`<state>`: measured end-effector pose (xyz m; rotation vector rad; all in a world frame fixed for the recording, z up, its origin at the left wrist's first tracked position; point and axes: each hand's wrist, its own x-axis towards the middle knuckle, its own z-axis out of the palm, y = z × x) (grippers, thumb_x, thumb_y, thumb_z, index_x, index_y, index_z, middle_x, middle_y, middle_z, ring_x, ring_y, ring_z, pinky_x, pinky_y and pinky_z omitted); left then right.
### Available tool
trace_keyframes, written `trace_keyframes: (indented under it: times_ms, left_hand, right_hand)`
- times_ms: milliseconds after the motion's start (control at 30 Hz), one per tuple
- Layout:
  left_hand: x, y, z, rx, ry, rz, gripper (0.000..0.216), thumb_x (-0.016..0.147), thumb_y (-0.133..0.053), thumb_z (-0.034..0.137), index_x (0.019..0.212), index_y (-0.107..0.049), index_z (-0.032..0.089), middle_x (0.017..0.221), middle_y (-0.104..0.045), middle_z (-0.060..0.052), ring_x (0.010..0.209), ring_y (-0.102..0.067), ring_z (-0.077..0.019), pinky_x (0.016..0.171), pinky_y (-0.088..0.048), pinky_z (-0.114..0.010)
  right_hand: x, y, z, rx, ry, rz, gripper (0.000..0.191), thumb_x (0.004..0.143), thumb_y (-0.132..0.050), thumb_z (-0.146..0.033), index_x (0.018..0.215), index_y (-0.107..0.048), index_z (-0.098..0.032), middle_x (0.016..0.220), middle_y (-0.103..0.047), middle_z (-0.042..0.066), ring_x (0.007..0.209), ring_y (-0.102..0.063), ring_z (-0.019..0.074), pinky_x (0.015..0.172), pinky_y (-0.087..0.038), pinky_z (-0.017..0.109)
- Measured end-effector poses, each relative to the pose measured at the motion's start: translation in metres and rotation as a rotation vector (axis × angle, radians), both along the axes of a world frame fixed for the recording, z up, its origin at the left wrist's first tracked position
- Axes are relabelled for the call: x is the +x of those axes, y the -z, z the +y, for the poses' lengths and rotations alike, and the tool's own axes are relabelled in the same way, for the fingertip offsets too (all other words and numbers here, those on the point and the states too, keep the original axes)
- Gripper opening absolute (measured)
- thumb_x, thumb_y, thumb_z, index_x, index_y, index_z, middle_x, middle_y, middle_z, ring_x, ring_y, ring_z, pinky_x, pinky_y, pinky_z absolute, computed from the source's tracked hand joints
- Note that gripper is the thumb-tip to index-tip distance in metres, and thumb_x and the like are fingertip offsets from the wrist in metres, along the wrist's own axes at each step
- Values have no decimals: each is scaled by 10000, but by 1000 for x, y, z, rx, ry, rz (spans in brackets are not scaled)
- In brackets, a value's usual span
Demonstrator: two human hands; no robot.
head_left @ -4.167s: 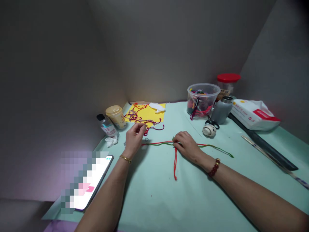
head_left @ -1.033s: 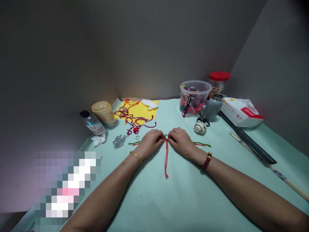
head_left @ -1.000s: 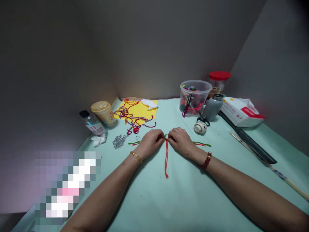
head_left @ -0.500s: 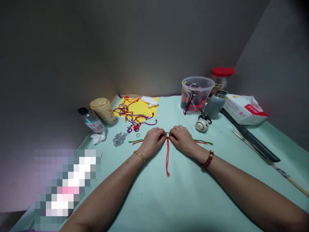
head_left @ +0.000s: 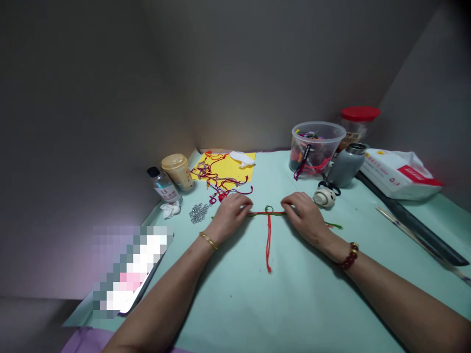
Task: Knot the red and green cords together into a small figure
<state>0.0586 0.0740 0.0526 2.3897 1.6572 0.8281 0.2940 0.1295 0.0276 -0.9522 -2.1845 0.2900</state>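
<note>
Red and green cords (head_left: 278, 213) run sideways in a straight line between my two hands. My left hand (head_left: 231, 215) pinches their left side, and my right hand (head_left: 306, 218) pinches the right side, fingers closed. Midway, a small ring (head_left: 270, 209) with green cord around it sits at the top of the knotted spot. From there a pair of red cord strands (head_left: 269, 242) lies straight toward me on the table. Green and red cord ends (head_left: 334, 225) stick out past my right hand. A cluster of metal rings (head_left: 199, 213) lies left of my left hand.
Tangled purple and red cords lie on a yellow sheet (head_left: 241, 172) at the back. To the right stand a clear tub (head_left: 316, 147), a grey bottle (head_left: 346, 166), scissors (head_left: 333, 187) and a white round object (head_left: 324, 197). A bottle (head_left: 166, 189) and lidded cup (head_left: 181, 174) stand left.
My hands have moved apart from the middle, drawing along the cords, so the ring and knotted spot now show between them. The view has shifted slightly left.
</note>
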Motion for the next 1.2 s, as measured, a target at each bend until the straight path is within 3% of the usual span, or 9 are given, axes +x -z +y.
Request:
trace_keyframes:
  times_ms: [133,267,433,600,700,833,1033,1200]
  left_hand:
    - [-35,-11,-18,18,-160,78,192,960,-462,283,881,-615,198,904,-640,-52,876,-565,-200,803,-435,-331]
    - [-55,-4,-29,-17,-210,148,241,944,-483,391,951,-636,205,979,-634,-68,951,-550,-234,842,-426,-364]
    - [-63,3,-24,-128,-151,199,281,924,-481,445,917,-645,217,946,-640,-54,906,-558,-233,808,-419,-358]
    - [-65,5,-18,-153,-137,183,287,905,-471,446,864,-627,208,893,-643,-53,857,-571,-228,786,-416,-349]
    - [-67,6,-18,-167,-155,164,277,889,-483,447,890,-624,209,896,-646,-53,846,-574,-230,770,-419,-342]
    - [-67,5,-19,-175,-176,148,267,895,-456,417,841,-608,204,858,-640,-49,811,-574,-224,749,-416,-330]
    - [-63,4,-23,-179,-183,132,241,917,-436,370,822,-581,202,825,-635,-38,790,-573,-209,735,-413,-317]
    - [-64,2,-25,-128,-168,102,238,919,-463,374,843,-617,209,861,-661,-36,823,-589,-206,767,-418,-319]
  right_hand:
    - [18,-20,5,40,107,215,153,888,-495,-236,808,-617,-194,785,-665,43,754,-590,191,731,-426,320]
    - [51,-45,5,-26,274,383,146,876,-540,-304,860,-644,-202,766,-675,16,692,-614,164,675,-453,283]
    - [106,-41,-7,-80,476,441,184,865,-569,-368,896,-649,-206,754,-677,11,711,-630,166,692,-458,278]
    - [123,-23,-15,-273,368,167,163,871,-529,-314,831,-643,-205,742,-660,5,686,-588,158,637,-422,265]
    - [119,-15,-12,-290,263,-34,166,875,-499,-279,821,-635,-201,801,-649,20,745,-573,168,700,-423,289]
    - [115,-3,-8,-318,234,-193,152,866,-498,-284,845,-624,-200,859,-624,39,814,-563,191,739,-420,317]
    - [118,5,-7,-329,237,-245,157,870,-486,-305,817,-601,-211,842,-601,36,797,-556,198,703,-410,317]
    - [112,-2,-14,-230,240,-144,171,886,-490,-328,827,-604,-214,846,-617,42,799,-562,203,724,-416,323]
